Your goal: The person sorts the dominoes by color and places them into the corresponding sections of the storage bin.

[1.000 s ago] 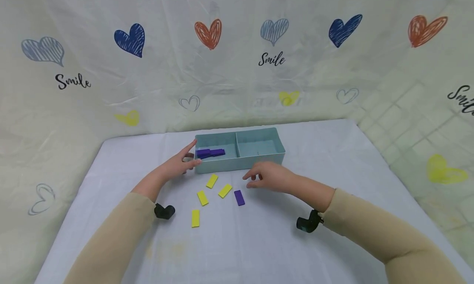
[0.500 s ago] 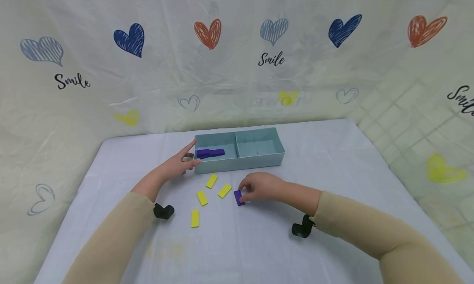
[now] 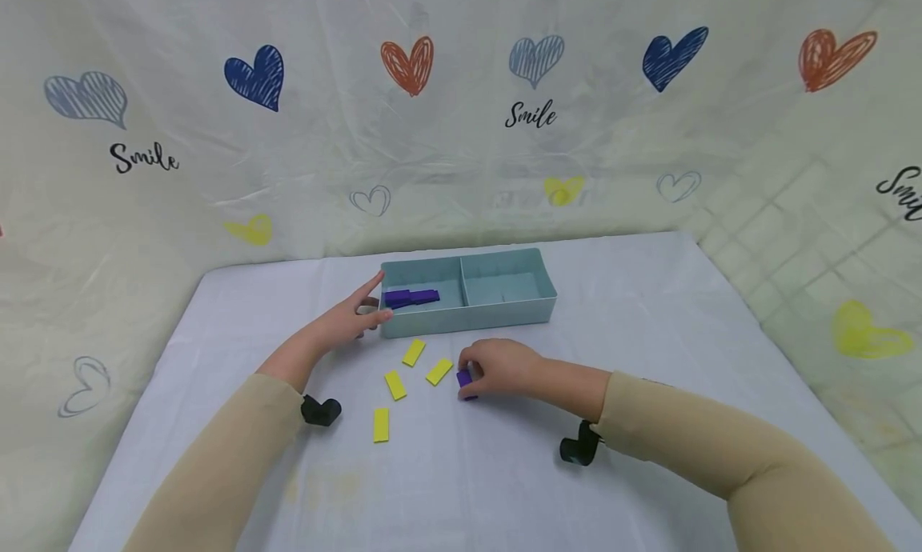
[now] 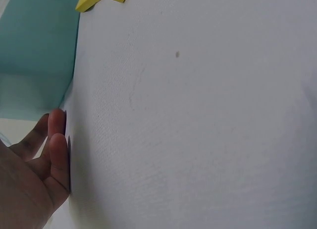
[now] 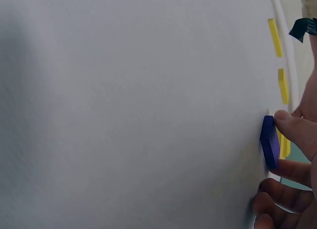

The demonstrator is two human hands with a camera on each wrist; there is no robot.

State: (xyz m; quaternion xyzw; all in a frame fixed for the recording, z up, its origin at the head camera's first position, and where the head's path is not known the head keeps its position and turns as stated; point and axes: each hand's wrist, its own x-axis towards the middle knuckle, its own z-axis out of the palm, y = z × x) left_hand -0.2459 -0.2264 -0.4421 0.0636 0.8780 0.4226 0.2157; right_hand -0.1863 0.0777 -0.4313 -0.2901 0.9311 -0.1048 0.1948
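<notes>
My right hand (image 3: 504, 368) pinches a thin rectangular purple block (image 3: 465, 380) by its ends, between thumb and fingertip. In the right wrist view, the purple block (image 5: 270, 142) is close to the white cloth; whether it still touches the cloth cannot be told. My left hand (image 3: 349, 322) rests against the left end of a two-compartment blue-green box (image 3: 468, 320), index finger straight along the far corner and thumb on the near rim. Several purple blocks (image 3: 412, 298) lie together in the box's left compartment. The right compartment (image 3: 507, 284) shows only its bare floor.
Several yellow blocks (image 3: 394, 385) lie scattered on the white cloth (image 3: 504, 488) in front of the box, one nearer the person. A cream curtain (image 3: 461, 152) printed with hearts and "Smile" hangs behind the table. Each wrist carries a black camera (image 3: 579, 446).
My right hand has moved left and toward the person, from beside the purple block onto it, and now pinches it. The left hand and the box have stayed put.
</notes>
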